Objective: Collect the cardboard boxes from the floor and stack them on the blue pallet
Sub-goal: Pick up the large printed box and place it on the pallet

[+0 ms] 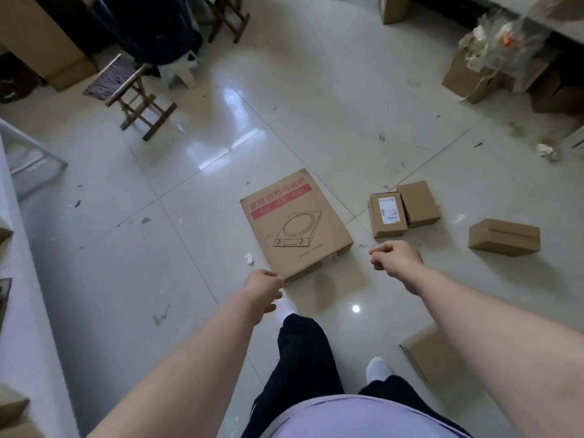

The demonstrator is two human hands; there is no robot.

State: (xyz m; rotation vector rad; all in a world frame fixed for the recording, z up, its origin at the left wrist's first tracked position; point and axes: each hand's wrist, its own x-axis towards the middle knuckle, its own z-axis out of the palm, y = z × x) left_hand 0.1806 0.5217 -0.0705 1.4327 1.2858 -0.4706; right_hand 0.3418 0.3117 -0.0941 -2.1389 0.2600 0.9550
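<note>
Clutter first, far left: a folding stool [132, 96], well clear of the action. Then the left hand [264, 290], fingers loosely curled with nothing in it, hanging over the near corner of the flat cooker box [297, 226], which lies face-up on the tiles. On to the right hand [395, 257], same story: slack curl, empty, just short of the labelled small box [388, 214], which touches the plain small box [418, 203]. Further right, a lone box [504, 237]; the near box [429, 355] sits by the right foot. No blue pallet in sight. The risk, I'd say: lifted by one corner, the wide cooker box could tip and slip out, and that near box could trip a step on these glossy tiles.
</note>
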